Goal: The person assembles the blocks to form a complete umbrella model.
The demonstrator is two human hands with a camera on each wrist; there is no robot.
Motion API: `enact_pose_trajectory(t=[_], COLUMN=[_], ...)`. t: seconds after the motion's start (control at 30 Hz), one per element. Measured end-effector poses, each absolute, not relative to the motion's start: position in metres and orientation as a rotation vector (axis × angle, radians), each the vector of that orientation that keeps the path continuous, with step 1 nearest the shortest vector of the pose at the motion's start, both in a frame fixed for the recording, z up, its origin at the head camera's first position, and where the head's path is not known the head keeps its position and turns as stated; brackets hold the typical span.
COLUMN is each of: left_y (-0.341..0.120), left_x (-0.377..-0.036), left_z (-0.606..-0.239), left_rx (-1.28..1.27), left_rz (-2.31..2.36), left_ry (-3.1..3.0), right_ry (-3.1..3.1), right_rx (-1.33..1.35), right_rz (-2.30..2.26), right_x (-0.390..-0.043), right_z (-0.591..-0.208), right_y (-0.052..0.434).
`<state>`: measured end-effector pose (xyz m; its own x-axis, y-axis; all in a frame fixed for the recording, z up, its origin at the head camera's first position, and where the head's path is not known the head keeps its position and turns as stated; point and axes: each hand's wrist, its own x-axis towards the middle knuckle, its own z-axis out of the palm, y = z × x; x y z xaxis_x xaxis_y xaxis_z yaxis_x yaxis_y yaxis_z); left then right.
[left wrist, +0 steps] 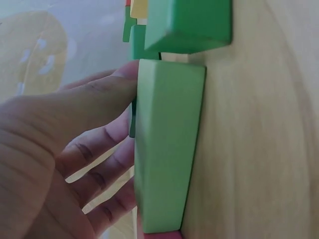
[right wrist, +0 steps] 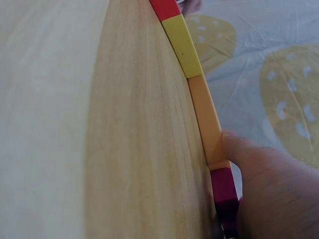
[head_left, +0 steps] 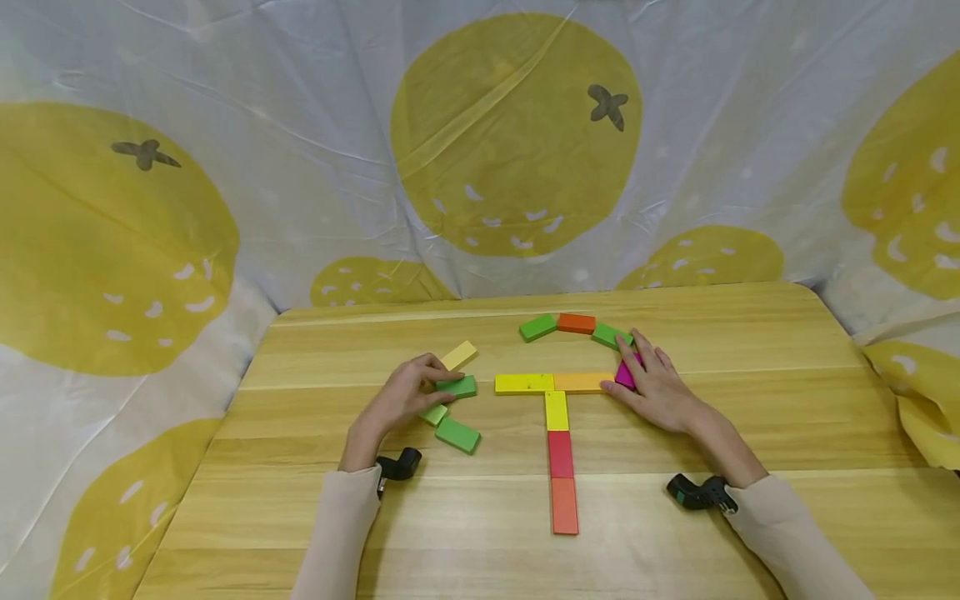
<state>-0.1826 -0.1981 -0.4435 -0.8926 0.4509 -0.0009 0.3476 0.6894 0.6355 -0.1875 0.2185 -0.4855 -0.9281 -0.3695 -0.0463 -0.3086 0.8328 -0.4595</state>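
While a dark green block [head_left: 460,387] was pinched by the left hand [head_left: 405,393] among loose blocks [head_left: 458,436], a magenta block [head_left: 626,374] beside the orange block [head_left: 581,382] was touched by the right hand's [head_left: 656,387] spread fingers, by whose sideways nudge the curved row [head_left: 576,323] could have been disturbed.

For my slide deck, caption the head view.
Left hand pinches a green block; right hand partly covers a purple one.
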Motion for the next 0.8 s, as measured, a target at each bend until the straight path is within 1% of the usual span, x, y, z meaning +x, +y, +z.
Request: enact_pose_trajectory(t=[0.17, 0.47, 0.6, 0.8], left_y=[-0.196, -0.184, -0.177, -0.162], left_x=[-0.183, -0.184, -0.185, -0.192], left_z=[-0.447, -0.446, -0.446, -0.443], left_rx=[0.627, 0.652, 0.607, 0.650], left_rz=[0.999, 1.004, 0.951, 0.805], left_ry=[2.734, 2.773, 2.856, 2.988], right_ry=[2.878, 2.878, 2.872, 2.872], right_rx=[-0.537, -0.521, -0.530, -0.529], right_rz=[-0.689, -0.692, -0.689, -0.697], right_x=[-0.187, -0.186, -0.187, -0.187], right_z=[-0.485, -0.484, -0.484, -0.485], right_y=[0.219, 0.221, 0.219, 0.218])
